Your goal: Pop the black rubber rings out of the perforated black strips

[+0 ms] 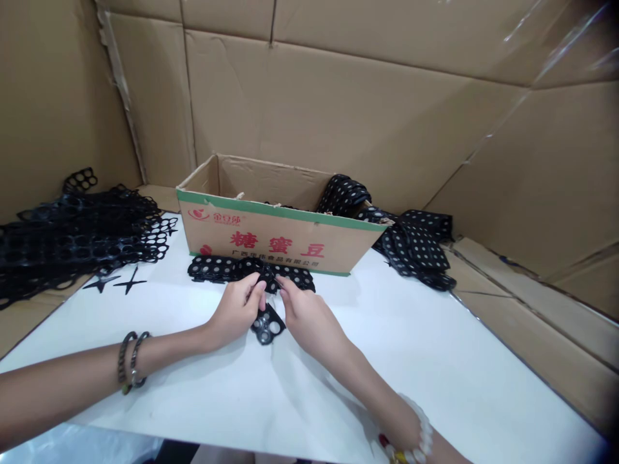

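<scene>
My left hand [244,303] and my right hand [307,312] are close together in front of the cardboard box [271,233], fingers pinched. Between them is a black strip with round spots [267,324], whose lower end hangs toward me and shows pale and clear circles. Its upper part runs into the dark material behind my fingertips, and the exact grip points are partly covered. Black dotted strips [213,269] lie along the foot of the box, just beyond both hands.
A heap of black perforated sheets [87,235] lies at the left, with black star-shaped scraps [129,281] beside it. More black dotted strips [416,248] spill over the box's right end onto the white table [411,361]. Cardboard walls [338,96] enclose the back and sides.
</scene>
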Action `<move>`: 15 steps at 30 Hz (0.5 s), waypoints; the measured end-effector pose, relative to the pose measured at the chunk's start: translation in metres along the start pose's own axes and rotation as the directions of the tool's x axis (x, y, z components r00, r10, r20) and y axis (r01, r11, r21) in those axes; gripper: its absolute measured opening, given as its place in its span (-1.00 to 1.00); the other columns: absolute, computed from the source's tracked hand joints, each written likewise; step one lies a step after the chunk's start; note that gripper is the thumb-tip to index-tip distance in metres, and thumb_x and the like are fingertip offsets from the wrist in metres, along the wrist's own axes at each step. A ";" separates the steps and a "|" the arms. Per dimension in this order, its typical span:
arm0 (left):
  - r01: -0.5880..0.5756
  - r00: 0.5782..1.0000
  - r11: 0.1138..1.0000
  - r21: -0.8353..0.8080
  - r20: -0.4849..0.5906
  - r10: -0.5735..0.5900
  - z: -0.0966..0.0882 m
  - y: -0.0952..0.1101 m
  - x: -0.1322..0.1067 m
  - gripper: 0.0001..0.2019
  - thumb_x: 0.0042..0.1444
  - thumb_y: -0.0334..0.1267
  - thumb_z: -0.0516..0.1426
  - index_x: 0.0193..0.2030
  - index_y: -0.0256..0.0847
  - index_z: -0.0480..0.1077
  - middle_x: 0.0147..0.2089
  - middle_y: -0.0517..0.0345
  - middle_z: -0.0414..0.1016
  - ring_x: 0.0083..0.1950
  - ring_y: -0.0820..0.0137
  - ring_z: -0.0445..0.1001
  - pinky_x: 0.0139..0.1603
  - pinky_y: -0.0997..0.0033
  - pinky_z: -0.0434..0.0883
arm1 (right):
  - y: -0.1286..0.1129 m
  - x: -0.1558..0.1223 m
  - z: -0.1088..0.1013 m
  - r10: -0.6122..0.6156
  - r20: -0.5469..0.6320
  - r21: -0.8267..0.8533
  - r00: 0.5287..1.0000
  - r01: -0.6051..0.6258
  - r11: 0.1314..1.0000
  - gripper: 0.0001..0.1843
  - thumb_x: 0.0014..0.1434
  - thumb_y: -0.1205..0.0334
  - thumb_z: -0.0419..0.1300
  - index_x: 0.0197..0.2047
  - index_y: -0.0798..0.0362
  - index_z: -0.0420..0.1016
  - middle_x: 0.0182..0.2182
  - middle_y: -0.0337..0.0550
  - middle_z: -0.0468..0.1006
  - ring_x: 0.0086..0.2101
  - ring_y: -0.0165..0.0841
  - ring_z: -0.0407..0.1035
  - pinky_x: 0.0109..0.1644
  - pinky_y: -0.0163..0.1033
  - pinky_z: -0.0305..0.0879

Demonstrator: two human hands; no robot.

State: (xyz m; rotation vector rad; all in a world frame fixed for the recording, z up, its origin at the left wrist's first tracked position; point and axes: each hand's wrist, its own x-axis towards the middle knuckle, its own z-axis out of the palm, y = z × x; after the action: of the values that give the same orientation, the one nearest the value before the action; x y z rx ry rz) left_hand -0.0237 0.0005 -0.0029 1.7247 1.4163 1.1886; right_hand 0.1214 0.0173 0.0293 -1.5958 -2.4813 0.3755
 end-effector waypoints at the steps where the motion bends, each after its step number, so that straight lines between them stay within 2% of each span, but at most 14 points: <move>1: -0.003 1.000 1.000 0.005 0.002 0.003 0.000 0.000 0.000 -0.69 0.20 -0.18 -0.12 -0.55 -0.21 0.15 -0.60 0.31 0.27 -0.59 0.53 0.17 -0.53 0.52 0.10 | 0.000 0.000 0.000 -0.001 -0.001 -0.010 1.000 0.001 1.000 -0.57 0.27 0.25 -0.22 0.17 0.04 0.14 -0.25 -0.03 0.51 -0.25 -0.25 0.42 -0.24 -0.25 0.20; 6: -0.015 0.999 0.999 0.045 0.035 0.013 0.000 -0.002 0.001 -0.69 0.20 -0.20 -0.13 -0.55 -0.21 0.13 -0.60 0.29 0.29 -0.58 0.51 0.20 -0.51 0.51 0.11 | -0.002 0.002 0.000 -0.027 0.017 -0.180 0.999 0.030 0.983 -0.58 0.25 0.27 -0.21 0.15 0.03 0.14 -0.36 -0.04 0.51 -0.34 -0.22 0.42 -0.39 -0.26 0.17; 9: -0.039 0.997 0.995 0.095 0.075 0.032 0.000 -0.002 0.001 -0.70 0.20 -0.22 -0.14 -0.55 -0.20 0.11 -0.59 0.27 0.29 -0.56 0.49 0.23 -0.48 0.50 0.14 | -0.006 0.001 -0.001 -0.025 0.058 -0.280 0.998 0.040 0.959 -0.59 0.18 0.37 -0.16 0.09 0.04 0.18 -0.42 -0.06 0.50 -0.38 -0.22 0.42 -0.44 -0.28 0.13; 15: -0.193 0.974 0.941 0.278 0.172 0.148 0.001 -0.005 -0.003 -0.74 0.19 -0.31 -0.18 -0.53 -0.18 0.07 -0.58 0.25 0.27 -0.54 0.47 0.23 -0.45 0.48 0.15 | -0.011 -0.009 -0.002 -0.030 0.118 -0.300 0.993 0.064 0.952 -0.61 0.16 0.44 -0.15 0.05 0.11 0.19 -0.41 -0.04 0.47 -0.34 -0.29 0.39 -0.38 -0.31 0.15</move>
State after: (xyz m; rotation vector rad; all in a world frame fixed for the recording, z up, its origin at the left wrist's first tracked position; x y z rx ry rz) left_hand -0.0251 -0.0012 -0.0087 2.1323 1.4307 0.9469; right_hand 0.1156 0.0052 0.0341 -1.6584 -2.7681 0.0795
